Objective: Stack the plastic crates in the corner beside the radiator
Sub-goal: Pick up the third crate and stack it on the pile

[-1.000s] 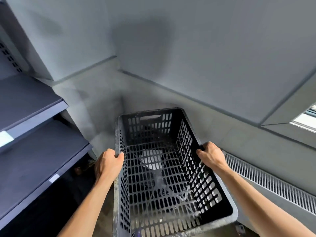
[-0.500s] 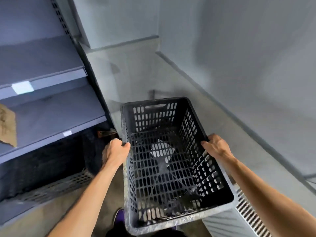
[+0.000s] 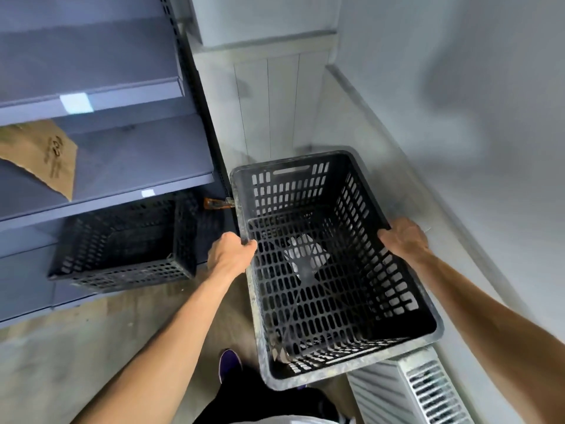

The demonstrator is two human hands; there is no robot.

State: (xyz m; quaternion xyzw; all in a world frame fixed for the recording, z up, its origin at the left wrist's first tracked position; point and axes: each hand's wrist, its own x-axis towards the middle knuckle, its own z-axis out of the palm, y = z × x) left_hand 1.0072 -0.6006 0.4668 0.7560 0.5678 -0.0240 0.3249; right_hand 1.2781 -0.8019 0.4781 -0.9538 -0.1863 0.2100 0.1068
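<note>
A black perforated plastic crate (image 3: pixel 324 301) hangs in front of me, lengthwise, above the floor. My left hand (image 3: pixel 229 254) grips its left rim and my right hand (image 3: pixel 403 237) grips its right rim. Something white shows through the crate's slotted bottom. A second black crate (image 3: pixel 128 249) sits low on the left under the grey shelves. The white radiator (image 3: pixel 406 390) stands at the lower right, right below the held crate's near end. The corner (image 3: pixel 275 117) with white wall panelling lies beyond the crate's far end.
Grey metal shelves (image 3: pixel 91 96) fill the left side, with a piece of brown cardboard (image 3: pixel 42 154) on the middle one. A light wall runs along the right. An orange-brown object (image 3: pixel 215 204) lies by the shelf upright. My purple shoe (image 3: pixel 230 364) is on the floor.
The view has dropped and swung left, bringing the second crate, the cardboard and the corner panelling into sight. The held crate sits lower and closer to the radiator, both hands still on its rims.
</note>
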